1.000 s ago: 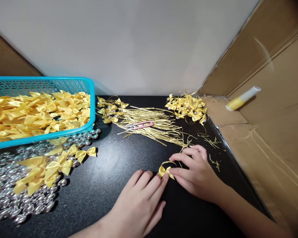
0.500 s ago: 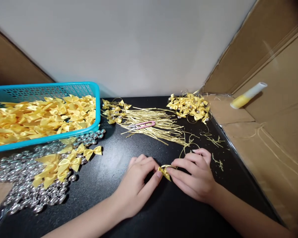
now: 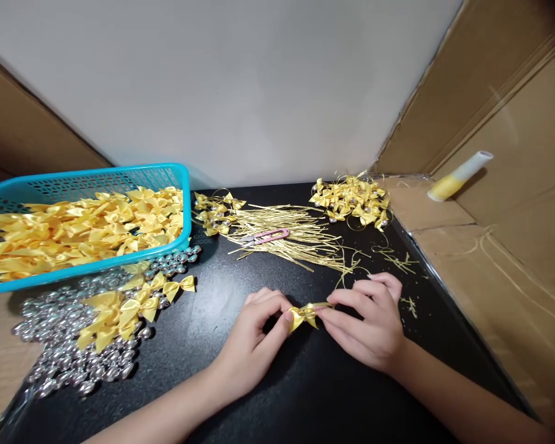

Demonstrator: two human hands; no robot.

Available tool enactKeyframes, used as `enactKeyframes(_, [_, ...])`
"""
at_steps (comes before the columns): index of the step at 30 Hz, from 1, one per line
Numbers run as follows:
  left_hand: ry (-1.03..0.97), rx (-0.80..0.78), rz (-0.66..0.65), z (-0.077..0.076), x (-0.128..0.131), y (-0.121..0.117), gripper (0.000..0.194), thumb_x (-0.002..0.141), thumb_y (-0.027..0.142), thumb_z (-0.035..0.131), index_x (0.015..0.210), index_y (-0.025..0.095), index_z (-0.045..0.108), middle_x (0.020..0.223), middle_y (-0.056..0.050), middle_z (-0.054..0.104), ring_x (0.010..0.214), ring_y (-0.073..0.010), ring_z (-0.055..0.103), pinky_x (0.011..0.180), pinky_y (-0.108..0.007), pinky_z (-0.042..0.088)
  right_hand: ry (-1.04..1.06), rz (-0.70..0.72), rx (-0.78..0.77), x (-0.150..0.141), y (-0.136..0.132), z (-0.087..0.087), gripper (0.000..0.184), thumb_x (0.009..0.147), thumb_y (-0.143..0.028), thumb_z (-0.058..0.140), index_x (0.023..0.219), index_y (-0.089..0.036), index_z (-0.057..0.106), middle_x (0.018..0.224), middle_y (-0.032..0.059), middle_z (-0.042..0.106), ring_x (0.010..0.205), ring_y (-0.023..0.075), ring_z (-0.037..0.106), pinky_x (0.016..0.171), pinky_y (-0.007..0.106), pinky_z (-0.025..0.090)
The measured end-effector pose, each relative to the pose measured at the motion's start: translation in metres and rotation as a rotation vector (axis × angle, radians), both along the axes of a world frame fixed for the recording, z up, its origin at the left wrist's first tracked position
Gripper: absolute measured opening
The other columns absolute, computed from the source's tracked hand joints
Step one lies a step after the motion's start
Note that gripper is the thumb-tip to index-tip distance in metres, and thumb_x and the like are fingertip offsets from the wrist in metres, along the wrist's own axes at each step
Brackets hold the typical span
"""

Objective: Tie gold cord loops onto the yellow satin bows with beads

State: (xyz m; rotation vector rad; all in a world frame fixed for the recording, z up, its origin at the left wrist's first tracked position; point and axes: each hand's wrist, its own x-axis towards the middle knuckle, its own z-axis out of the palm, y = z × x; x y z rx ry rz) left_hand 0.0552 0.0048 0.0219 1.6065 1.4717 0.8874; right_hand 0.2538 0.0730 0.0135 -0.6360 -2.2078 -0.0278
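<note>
A yellow ribbon bow (image 3: 300, 318) is held low over the black tabletop, between my two hands. My left hand (image 3: 259, 342) pinches the bow's left loop between thumb and forefinger. Gold cord (image 3: 322, 304) runs across the top of the bow, with a small shiny spot at its middle that may be a bead. With thumb and fingers closed, my right hand (image 3: 367, 320) grips the cord at the bow's right side. Part of the cord is hidden behind the right fingers.
A turquoise basket (image 3: 188, 203) of yellow bows stands left, silver beads (image 3: 74, 339) and loose bows (image 3: 104, 314) before it. Cut gold cords (image 3: 287, 216) lie mid-table under pink-handled thread snips (image 3: 272, 235). Corded bows (image 3: 356, 200) are heaped at back right, near cord scraps (image 3: 398, 262) and cardboard walls (image 3: 513, 123).
My right hand has shifted slightly right and up, and my left slightly left. More of the bow now shows between them. The view has turned a little.
</note>
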Motion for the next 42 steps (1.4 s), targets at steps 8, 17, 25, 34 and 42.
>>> enactKeyframes(8, [-0.038,0.058,0.058,0.001,0.0,0.001,0.029,0.093,0.026,0.042,0.066,0.019,0.049,0.065,0.002,0.052,0.068,-0.0159,0.048,0.069,-0.03,0.034,0.083,-0.053,0.006,0.0,0.004,0.003,0.016,0.076,-0.015,0.073,0.085,-0.027,0.069,0.09,0.0004,0.066,0.084,0.0189,0.049,0.083,0.043,0.036])
enactKeyframes(17, [-0.001,0.089,0.097,-0.003,0.002,-0.001,0.026,0.091,0.025,0.046,0.066,0.019,0.048,0.065,0.001,0.053,0.068,-0.0159,0.048,0.067,-0.03,0.034,0.059,0.033,0.007,-0.004,-0.015,0.005,0.015,0.078,-0.022,0.07,0.091,-0.03,0.07,0.081,0.0001,0.058,0.08,0.0175,0.046,0.089,0.044,0.032])
enactKeyframes(25, [0.056,0.085,0.038,-0.002,0.003,0.0,0.023,0.092,0.027,0.048,0.072,0.02,0.056,0.069,0.0,0.058,0.073,-0.0172,0.051,0.07,-0.031,0.034,0.026,-0.041,-0.198,-0.017,-0.016,0.0,0.006,0.084,-0.022,0.066,0.083,-0.026,0.07,0.08,0.0007,0.061,0.082,0.0168,0.049,0.085,0.04,0.029])
enactKeyframes(34, [0.088,0.093,0.03,-0.003,0.004,0.0,0.022,0.091,0.026,0.049,0.071,0.02,0.056,0.07,0.0,0.06,0.074,-0.0176,0.052,0.072,-0.032,0.036,0.074,-0.038,-0.378,-0.021,-0.017,0.007,0.013,0.082,-0.018,0.06,0.071,-0.021,0.066,0.077,0.0006,0.055,0.078,0.0159,0.048,0.078,0.036,0.03])
enactKeyframes(42, [0.135,0.146,0.072,-0.003,0.006,-0.002,0.018,0.09,0.024,0.05,0.073,0.02,0.055,0.07,0.0,0.059,0.073,-0.0175,0.051,0.069,-0.031,0.036,0.086,-0.071,-0.435,-0.023,-0.02,0.005,0.007,0.078,-0.016,0.063,0.077,-0.022,0.065,0.088,0.0018,0.057,0.084,0.0185,0.05,0.08,0.038,0.031])
